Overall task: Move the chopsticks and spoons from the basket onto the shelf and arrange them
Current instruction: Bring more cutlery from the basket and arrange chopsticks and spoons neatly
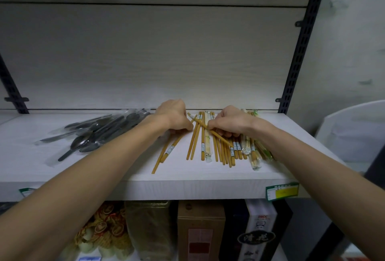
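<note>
Head view: on the shelf (183,179), both hands' grips, left hand (175,119) and right hand (227,123), pinch chopsticks (210,133) beside wrapped spoons (98,129).

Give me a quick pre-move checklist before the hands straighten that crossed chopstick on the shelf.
1. Crossed chopstick lies diagonal over the chopsticks: not ok.
2. Right hand pinches it: ok.
3. Left hand near its far end, grip: cannot tell.
4. Spoons piled apart, to the left: ok.
5. Chopstick ends behind the shelf front edge: ok.
6. Basket emptied: cannot tell, out of view.
</note>
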`<state>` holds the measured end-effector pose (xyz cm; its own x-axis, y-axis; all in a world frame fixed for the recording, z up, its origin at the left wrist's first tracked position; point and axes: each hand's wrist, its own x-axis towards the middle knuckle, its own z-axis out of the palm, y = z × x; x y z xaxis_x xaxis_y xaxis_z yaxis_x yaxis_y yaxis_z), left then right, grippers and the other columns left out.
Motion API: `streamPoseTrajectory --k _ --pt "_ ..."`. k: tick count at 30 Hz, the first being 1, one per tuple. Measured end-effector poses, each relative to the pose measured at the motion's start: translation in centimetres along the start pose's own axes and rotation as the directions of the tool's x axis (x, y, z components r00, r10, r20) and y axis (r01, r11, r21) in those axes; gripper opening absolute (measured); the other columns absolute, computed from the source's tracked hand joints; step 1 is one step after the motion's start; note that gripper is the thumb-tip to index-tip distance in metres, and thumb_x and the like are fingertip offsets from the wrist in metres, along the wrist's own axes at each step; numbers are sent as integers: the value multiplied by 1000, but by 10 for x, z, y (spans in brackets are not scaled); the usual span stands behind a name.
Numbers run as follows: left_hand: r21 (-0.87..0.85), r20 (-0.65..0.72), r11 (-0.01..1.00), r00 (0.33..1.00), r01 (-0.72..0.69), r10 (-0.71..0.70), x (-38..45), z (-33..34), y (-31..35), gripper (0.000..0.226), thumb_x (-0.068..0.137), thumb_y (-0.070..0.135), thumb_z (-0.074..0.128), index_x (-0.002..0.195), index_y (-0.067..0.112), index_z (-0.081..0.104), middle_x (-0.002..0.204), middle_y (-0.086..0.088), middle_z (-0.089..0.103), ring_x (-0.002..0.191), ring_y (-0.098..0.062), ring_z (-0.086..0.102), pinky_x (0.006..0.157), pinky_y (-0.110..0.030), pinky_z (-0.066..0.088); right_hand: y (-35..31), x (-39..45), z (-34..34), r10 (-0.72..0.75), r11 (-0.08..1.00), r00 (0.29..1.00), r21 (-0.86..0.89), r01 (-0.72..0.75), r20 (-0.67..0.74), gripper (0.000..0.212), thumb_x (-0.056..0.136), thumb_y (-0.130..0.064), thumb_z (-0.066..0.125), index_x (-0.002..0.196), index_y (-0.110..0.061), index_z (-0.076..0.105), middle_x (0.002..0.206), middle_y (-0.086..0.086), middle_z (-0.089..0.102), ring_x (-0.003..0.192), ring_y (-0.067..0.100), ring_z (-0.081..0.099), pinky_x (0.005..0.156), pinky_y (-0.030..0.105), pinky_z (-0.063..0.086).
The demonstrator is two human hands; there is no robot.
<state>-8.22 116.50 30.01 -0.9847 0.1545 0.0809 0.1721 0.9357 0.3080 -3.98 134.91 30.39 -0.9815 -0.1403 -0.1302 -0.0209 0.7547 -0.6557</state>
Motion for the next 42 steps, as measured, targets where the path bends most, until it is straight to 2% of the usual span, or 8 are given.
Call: streamPoseTrajectory --k 6,9,14,18,22,28,34,42 --pt "39 -82 999 997 18 -14 -1 -8 7 37 72 49 81 75 12 78 75 -4 73 73 -21 68 70 -36 58 0 -9 -4 -19 993 999 111 23 -44 28 89 -32 64 81 -7 76 58 -1 58 48 11 48 46 22 38" --pt "-229 -42 973 998 33 -44 -3 -19 3 21 82 33 79 80 11 80 76 -4 77 66 -15 70 67 -29 60 0 -15 -11 -41 967 996 249 59 -75 24 91 -29 64 75 -13 71 54 -4 54 44 10 45 42 19 36" --pt "-777 -67 629 993 8 -97 -14 -52 0 24 93 4 67 117 0 66 96 -16 74 80 -23 70 65 -26 61 -1 -15 -18 -35 889 993 451 83 -115 27 95 -26 63 103 -3 74 61 -3 59 48 9 46 43 21 36" --pt "-876 -277 424 959 -228 -57 -22 -76 -8 34 92 8 71 123 -4 64 103 -14 75 85 -18 74 78 -28 62 -10 -10 -13 -7 860 998 509 37 -61 18 93 -26 65 96 -8 70 65 -1 64 48 10 46 40 21 37" --pt "-617 -430 657 884 -434 181 -42 -55 -22 26 85 8 79 109 0 75 100 -7 78 94 -16 75 91 -28 58 -14 -9 -4 7 904 1000 426 -14 19 19 94 -26 66 94 -7 71 65 1 67 44 9 46 37 20 36" --pt "-209 -217 794 819 -571 532 -62 -3 -51 17 84 10 79 98 20 82 103 10 78 99 2 70 96 -24 55 -10 -6 11 95 950 992 291 -114 81 28 93 -29 69 97 -2 74 70 6 73 42 8 45 37 20 36" --pt "-281 -211 846 889 -453 406 -53 8 -59 34 83 -6 62 93 20 81 99 12 76 98 -1 69 96 -32 55 -8 -9 17 -3 968 1000 251 0 14 24 95 -26 68 95 -3 75 84 12 78 47 9 49 44 22 41" --pt "-40 -158 911 903 -409 399 -38 24 -40 30 92 53 62 111 32 72 109 12 69 89 -3 63 80 -35 55 8 -12 11 -147 966 960 -241 89 -238 19 85 -45 74 89 -27 74 87 -11 66 81 6 60 73 29 50"
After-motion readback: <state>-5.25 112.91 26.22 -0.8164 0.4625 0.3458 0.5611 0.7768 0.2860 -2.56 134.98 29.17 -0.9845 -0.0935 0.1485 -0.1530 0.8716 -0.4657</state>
